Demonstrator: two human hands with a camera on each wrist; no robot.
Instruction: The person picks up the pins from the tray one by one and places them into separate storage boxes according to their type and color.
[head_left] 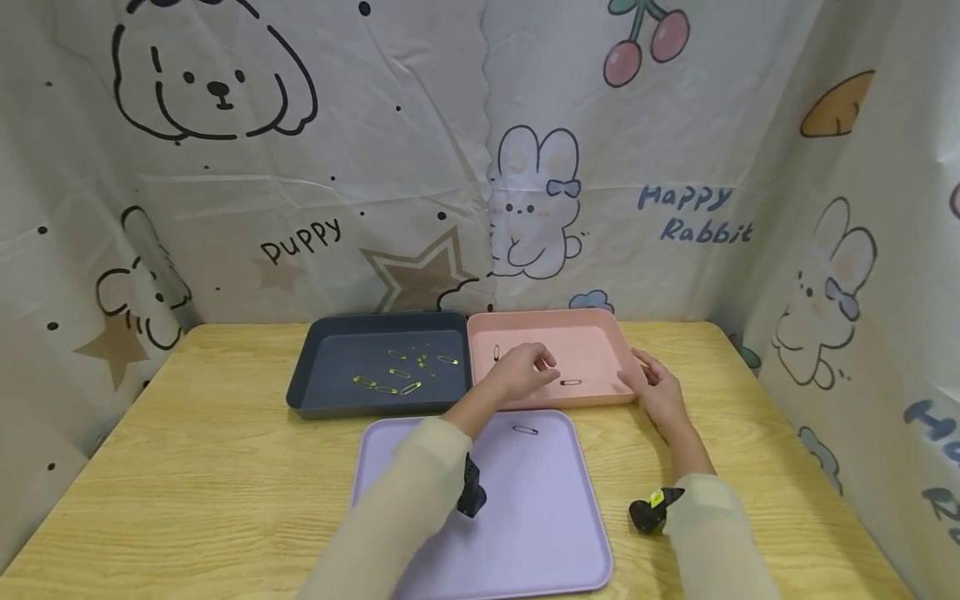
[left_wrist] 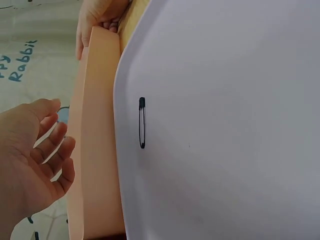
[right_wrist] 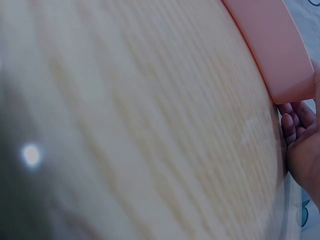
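Note:
My left hand (head_left: 525, 371) hovers over the pink tray (head_left: 600, 337) with loosely bent fingers and nothing between them. Below it in that tray lie two dark safety pins, one near the left wall and another safety pin (head_left: 571, 382) by the front. At the tray's right front corner my right hand (head_left: 662, 396) grips the rim, thumb on the inner side and fingers outside; the right wrist view shows its bent fingers (right_wrist: 300, 120) against the corner. A single black safety pin (left_wrist: 142, 103) lies on the lilac tray (left_wrist: 225, 125), near its far edge.
Left of the pink tray and against it stands a dark grey tray (head_left: 322, 367) with several gold safety pins (head_left: 410, 388). All three trays rest on a wooden table (head_left: 225, 483). A printed curtain (head_left: 420, 167) hangs behind the table and at both sides.

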